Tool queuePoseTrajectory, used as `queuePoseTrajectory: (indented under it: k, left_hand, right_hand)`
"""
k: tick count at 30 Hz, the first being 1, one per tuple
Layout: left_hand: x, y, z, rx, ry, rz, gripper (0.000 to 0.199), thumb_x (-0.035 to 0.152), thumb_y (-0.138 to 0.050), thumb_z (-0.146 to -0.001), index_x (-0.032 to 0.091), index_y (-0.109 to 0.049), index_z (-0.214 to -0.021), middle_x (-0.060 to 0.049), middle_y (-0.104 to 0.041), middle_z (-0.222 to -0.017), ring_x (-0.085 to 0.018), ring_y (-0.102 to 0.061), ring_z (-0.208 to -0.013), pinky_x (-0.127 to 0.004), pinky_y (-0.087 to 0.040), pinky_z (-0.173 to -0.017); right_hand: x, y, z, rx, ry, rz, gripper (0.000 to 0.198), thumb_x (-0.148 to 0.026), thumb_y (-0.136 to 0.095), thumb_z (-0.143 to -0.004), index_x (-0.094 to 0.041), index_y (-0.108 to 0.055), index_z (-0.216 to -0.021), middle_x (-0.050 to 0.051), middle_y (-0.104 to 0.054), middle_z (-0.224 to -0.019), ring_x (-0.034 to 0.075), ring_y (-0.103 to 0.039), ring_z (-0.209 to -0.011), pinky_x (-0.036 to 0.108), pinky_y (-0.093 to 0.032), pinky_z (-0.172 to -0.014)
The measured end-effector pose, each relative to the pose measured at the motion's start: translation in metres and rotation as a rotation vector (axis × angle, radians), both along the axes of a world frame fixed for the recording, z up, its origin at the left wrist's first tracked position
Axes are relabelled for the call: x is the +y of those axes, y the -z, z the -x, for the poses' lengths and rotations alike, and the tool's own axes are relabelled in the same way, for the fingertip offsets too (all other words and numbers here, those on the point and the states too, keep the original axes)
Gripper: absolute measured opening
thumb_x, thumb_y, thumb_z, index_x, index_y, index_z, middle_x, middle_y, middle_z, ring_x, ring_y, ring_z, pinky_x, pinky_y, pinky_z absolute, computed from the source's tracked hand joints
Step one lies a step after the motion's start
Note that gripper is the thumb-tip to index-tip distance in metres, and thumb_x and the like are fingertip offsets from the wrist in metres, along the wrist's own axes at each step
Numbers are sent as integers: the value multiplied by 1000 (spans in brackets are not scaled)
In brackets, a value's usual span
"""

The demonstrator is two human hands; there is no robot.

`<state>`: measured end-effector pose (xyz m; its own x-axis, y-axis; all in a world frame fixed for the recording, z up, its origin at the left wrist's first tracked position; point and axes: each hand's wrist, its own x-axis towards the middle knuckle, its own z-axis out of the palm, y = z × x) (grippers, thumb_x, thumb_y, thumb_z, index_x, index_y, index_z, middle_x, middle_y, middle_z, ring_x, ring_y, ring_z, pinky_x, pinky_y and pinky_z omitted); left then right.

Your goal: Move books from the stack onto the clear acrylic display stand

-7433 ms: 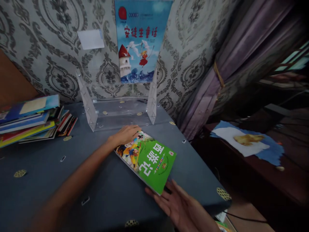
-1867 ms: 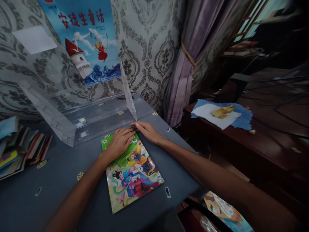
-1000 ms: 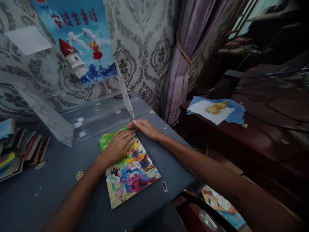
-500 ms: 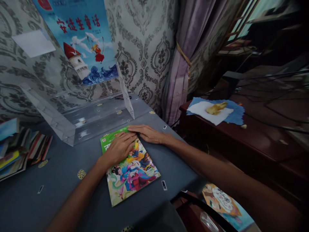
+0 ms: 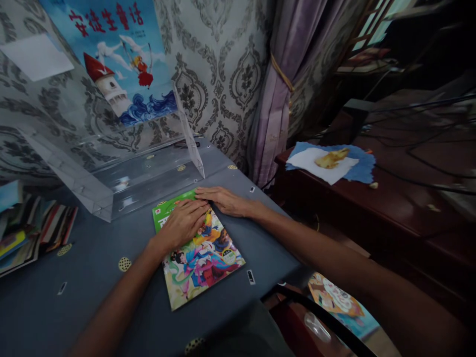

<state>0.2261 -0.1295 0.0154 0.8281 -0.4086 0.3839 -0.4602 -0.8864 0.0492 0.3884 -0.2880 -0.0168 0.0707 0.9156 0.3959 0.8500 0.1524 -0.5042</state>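
Blue-grey desk (image 5: pixel 89 267), patterned wallpaper (image 5: pixel 223 59) behind. Green-topped book (image 5: pixel 204 267) lies flat near right desk edge, just short of clear stand (image 5: pixel 145 186); wide desk stretch runs left to stacked books (image 5: pixel 48 225). Left hand (image 5: pixel 186 220) rests on cover, fingers loosely extended; right hand (image 5: pixel 225 202) touches top-right corner, fingers straight, unclenched.

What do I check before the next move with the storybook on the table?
1. Storybook closed, front cover up: ok.
2. Whole book on the table, not hanging over the edge: ok.
3. Left hand on the book: ok, it lies across the cover.
4. Right hand at the book: ok, its fingers reach the top right corner.
5. Clear stand upright behind the book: ok.
6. Pages inside neat: cannot tell, because the cover hides them.
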Motion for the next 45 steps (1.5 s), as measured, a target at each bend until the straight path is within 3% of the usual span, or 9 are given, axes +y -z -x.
queuePoseTrajectory:
  k: [6, 15, 25, 42, 45]
  left_hand:
    - [-3, 2, 8, 49, -12, 21, 35, 26, -40, -103, 14, -63, -128, -12, -68, -131, -24, -62, -124, -50, -47, -107]
    - [-4, 1, 8, 56, -9, 13, 37, 27, -38, -104, 15, -62, -129, -12, -68, -131, -24, -61, -125, -51, -46, -107]
    - [-10, 1, 13, 52, 50, 51, 36, 28, -38, -105, 18, -62, -128, -10, -71, -125, -21, -63, -121, -48, -46, -105]
    - [-25, -3, 31, 127, 64, 29, 36, 34, -41, -104, 18, -55, -134, -11, -65, -134, -21, -57, -128, -49, -39, -112]
    - [-29, -5, 35, 139, 56, 30, 38, 36, -40, -104, 19, -54, -135, -11, -64, -135, -22, -58, -128, -50, -39, -113]
  right_hand:
    - [-6, -3, 6, 17, 10, -1, 59, 2, -41, -84, -14, -57, -139, 13, -54, -148, 18, -40, -145, 46, -37, -119]
    - [-5, -3, 8, 21, 19, 12, 61, 5, -41, -84, -14, -56, -139, 13, -52, -149, 17, -39, -145, 47, -36, -119]
    - [-24, 2, 16, 62, -3, 14, 68, 6, -40, -82, -19, -50, -145, 8, -47, -154, 17, -37, -147, 46, -32, -122]
    - [-37, -4, 31, 110, -8, 26, 67, 9, -39, -83, -21, -54, -142, 6, -50, -152, 15, -36, -146, 45, -33, -122]
    - [-38, -4, 35, 116, -8, 12, 63, 9, -39, -84, -17, -56, -140, 10, -51, -151, 17, -37, -146, 46, -34, -121]
